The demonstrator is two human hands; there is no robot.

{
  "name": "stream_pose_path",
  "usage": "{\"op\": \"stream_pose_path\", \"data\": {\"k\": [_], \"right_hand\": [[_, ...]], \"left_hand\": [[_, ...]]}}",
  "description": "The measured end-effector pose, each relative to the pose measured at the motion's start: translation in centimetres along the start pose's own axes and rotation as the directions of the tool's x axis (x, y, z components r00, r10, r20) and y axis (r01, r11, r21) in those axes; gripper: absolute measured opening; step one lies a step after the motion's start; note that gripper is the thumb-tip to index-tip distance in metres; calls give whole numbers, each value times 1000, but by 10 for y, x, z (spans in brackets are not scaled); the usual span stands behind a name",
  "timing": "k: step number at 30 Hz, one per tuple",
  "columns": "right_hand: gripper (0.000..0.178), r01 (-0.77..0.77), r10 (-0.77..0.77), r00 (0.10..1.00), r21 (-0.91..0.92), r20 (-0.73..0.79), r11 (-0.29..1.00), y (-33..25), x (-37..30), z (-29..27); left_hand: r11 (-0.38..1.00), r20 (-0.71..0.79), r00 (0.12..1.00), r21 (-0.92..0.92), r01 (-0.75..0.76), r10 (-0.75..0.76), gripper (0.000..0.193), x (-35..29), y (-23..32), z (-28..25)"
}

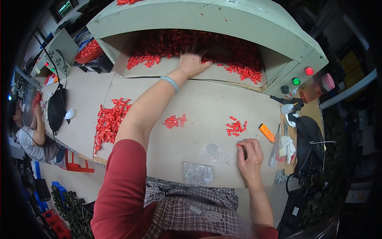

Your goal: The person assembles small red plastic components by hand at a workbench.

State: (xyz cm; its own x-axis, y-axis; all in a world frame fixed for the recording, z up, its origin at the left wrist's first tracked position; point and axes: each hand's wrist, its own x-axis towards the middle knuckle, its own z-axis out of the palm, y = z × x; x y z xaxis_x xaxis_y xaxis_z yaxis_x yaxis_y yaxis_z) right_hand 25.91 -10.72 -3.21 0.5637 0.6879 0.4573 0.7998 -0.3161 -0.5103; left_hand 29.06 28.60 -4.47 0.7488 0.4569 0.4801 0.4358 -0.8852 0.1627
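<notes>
– Where is the left hand (192, 62) placed?
– At upper centre, it is stretched into a pale box (191, 20), among red pieces (149, 55); whether anything is gripped cannot be told.
– How is the right hand (250, 156) held?
– Right of centre, a red piece (238, 145) is pinched by its fingertips.
– Are others seen?
– On the table (199, 103), a large heap (109, 126) is spread at centre left, a small heap (173, 122) near centre.

The tabletop (205, 105) gives passage between centre pile (172, 122) and right pile (236, 128) — the left forearm (150, 103) blocks leftward.
</notes>
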Motion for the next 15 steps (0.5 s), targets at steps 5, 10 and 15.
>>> {"op": "stream_pose_path", "data": {"k": [5, 10, 15], "right_hand": [[12, -9, 9, 1000, 11, 8, 1000, 1, 2, 1], [12, -14, 14, 1000, 16, 6, 1000, 2, 4, 1], [12, -29, 29, 1000, 35, 11, 999, 1, 2, -1]], "left_hand": [[998, -27, 999, -39, -40, 39, 42, 9, -9, 12], [994, -90, 994, -76, -74, 67, 28, 23, -17, 15], [979, -54, 994, -184, 86, -97, 24, 38, -20, 10]]}}
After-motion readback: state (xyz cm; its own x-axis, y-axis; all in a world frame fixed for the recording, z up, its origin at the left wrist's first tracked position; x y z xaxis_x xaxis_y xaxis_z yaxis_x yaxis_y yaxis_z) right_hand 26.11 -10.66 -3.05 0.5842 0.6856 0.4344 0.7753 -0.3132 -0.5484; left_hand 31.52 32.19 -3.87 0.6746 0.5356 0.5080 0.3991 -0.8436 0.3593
